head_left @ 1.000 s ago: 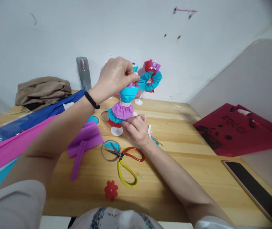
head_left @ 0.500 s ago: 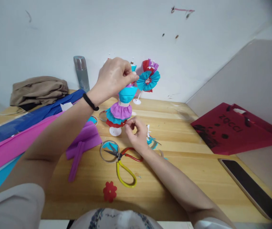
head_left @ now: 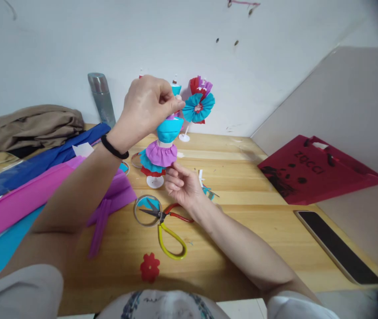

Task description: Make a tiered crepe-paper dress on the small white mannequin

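Note:
A small dress form [head_left: 170, 130] wears a crepe-paper dress with a turquoise bodice, a pale waistband and purple, turquoise and red ruffles. It stands on a white round base [head_left: 155, 182]. My left hand [head_left: 149, 101] pinches the top of the form, its grip partly hidden behind the fingers. At the ruffles' right side, my right hand [head_left: 184, 182] has its fingertips closed on the paper edge below the purple layer. Scissors [head_left: 162, 216] with one red and one yellow handle lie nearer me, their blades over a roll of tape [head_left: 148, 210]. A red paper flower [head_left: 149, 267] lies close to the front edge.
Behind stands another decorated form with a turquoise paper fan [head_left: 198, 107]. Crepe-paper sheets [head_left: 26, 195], a brown cloth [head_left: 38, 127] and a thermos flask [head_left: 101, 99] occupy the left. To the right are a red bag [head_left: 318, 170] and a phone [head_left: 337, 246]. Paper scraps [head_left: 208, 191] lie beyond my right wrist.
My right hand's fingertips have shifted from the red bottom ruffle up to just under the purple one, with the hand turned more palm-up. My left hand keeps its pinch; the view has shifted slightly.

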The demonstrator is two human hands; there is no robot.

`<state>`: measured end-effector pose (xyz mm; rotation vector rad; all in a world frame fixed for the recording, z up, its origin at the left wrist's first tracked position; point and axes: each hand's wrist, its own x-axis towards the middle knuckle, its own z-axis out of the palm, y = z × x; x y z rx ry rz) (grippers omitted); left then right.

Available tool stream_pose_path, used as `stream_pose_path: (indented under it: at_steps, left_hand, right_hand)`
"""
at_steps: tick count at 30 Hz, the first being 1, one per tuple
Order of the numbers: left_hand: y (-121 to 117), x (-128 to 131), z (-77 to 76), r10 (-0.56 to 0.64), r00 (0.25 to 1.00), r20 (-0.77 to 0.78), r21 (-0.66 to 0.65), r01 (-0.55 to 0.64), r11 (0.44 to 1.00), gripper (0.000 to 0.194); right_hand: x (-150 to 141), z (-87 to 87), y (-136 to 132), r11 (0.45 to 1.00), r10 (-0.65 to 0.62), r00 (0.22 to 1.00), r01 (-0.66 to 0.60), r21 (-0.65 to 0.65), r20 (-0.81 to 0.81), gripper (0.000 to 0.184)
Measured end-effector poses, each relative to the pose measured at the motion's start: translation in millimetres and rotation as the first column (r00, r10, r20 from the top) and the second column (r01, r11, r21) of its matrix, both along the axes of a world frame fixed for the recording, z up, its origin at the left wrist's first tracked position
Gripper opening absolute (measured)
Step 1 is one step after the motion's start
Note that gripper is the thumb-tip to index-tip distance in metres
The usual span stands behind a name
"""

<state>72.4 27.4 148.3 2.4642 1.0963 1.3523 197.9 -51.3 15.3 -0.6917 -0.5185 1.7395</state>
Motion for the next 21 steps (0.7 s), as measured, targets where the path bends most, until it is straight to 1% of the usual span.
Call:
stream_pose_path:
  at_steps: [2,5,7,10,12,14,16,21]
  left_hand:
    - [0,1,0.3,0.007,1.000,0.000,-0.008,-0.007,1.000,0.025]
    - [0,2,1.0,0.048,0.998,-0.029,-0.050,-0.049,0.998,0.024]
    - [0,2,0.7,0.056,0.998,-0.036,-0.051,-0.058,0.997,0.026]
    - [2,1,-1.2,0.033,0.999,-0.001,0.001,-0.033,0.999,0.029]
    - [4,1,-2.6,0.030,0.999,0.016,0.005,-0.030,1.000,0.029]
    - [6,1,-3.4,0.035,0.999,0.020,-0.015,-0.035,0.999,0.028]
    - [7,2,-3.9,0.035,0.999,0.023,-0.015,-0.035,0.999,0.029]
    - [8,5,-5.7,0.042,0.999,0.016,0.022,-0.042,0.999,0.032]
  right_hand:
    - [-2,0.5,1,1.000,0.002,0.998,-0.003,-0.008,-0.066,0.040]
    - [-4,-4.1,3,1.000,-0.008,0.989,0.006,-0.014,-0.147,0.038]
    - [-6,-10.1,3,1.000,-0.017,0.988,0.015,-0.014,-0.151,0.034]
    - [-7,-18.3,1,0.999,-0.031,0.990,0.029,-0.013,-0.139,0.030]
    - [-7,-20.6,0,0.999,-0.043,0.990,0.042,-0.009,-0.136,0.022]
    - [-6,-19.9,1,0.998,-0.056,0.989,0.055,-0.009,-0.139,0.012]
    - [-5,-17.5,2,0.998,-0.059,0.988,0.056,-0.020,-0.146,0.007]
    - [-8,-13.7,0,0.999,-0.024,0.988,0.017,-0.050,-0.153,0.012]
